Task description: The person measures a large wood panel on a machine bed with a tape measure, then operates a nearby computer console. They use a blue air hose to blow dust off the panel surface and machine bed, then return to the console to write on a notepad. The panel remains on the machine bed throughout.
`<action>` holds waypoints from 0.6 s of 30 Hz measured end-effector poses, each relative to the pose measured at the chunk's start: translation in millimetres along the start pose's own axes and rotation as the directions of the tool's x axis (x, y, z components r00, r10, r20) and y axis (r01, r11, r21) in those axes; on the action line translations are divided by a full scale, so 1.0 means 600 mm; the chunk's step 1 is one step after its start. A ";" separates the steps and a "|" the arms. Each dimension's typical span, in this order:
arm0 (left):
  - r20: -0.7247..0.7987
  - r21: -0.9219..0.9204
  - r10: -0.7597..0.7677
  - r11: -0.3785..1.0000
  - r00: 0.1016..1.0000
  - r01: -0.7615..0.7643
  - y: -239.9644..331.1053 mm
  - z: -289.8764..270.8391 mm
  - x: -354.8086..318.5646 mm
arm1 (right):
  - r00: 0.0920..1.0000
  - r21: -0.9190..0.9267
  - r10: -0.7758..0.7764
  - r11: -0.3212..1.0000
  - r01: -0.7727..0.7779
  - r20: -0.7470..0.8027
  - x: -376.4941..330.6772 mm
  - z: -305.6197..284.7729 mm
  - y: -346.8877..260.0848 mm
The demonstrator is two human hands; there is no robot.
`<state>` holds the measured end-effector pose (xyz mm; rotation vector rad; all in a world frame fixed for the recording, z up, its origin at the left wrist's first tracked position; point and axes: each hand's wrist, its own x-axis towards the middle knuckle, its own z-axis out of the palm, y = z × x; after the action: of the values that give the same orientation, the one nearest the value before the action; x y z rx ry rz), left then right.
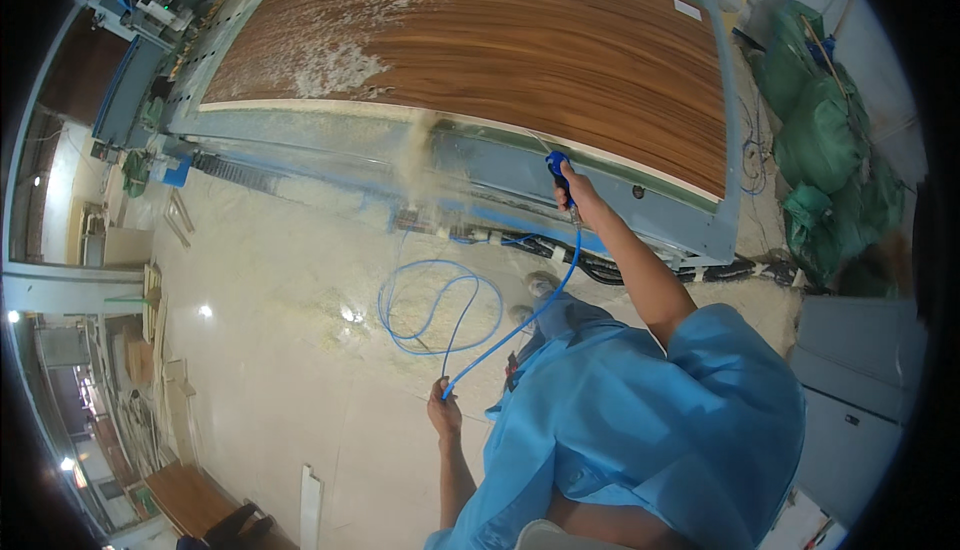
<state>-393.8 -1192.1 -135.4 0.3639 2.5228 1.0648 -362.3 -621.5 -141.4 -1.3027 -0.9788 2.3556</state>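
A: What is each hand doing?

B: The right hand (578, 190) is closed around the blue air blow gun (556, 166), its thin nozzle aimed at the edge of the wood-grain panel (520, 45) just beyond it. The left hand (443, 412) is low and well back from the right, fingers closed on the blue air hose (520, 322), which runs up from it to the gun.

A: And the dust?

B: A plume of sawdust (420, 150) lifts off the machine bed (480, 165) to the left of the right hand. A pale drift covers the panel's far left part, well away from both hands.

A: How would you do this well?

B: I'd judge it best to keep the nozzle low and angled away from the body, sweep along the grain in steady strips, and push the dust off one edge. The left hand should feed slack so the hose doesn't tug the gun; the spare loops on the floor (300, 350), between the hands and a little left, could catch a foot.

A: Any containers?

B: Green sacks (825, 130) are piled well to the right of the right hand, bulging and closed. What fills them I cannot tell. No open bin shows near either hand.
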 end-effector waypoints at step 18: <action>-0.064 -0.120 -0.321 0.942 0.945 0.312 0.124 0.021 -0.034 | 0.980 -0.062 0.026 0.998 -0.014 0.197 0.315 0.416 0.003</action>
<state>-363.4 -1141.4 -84.6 -0.1186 2.4694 1.0980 -673.5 -629.3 -172.4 -1.1189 -1.1059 2.5272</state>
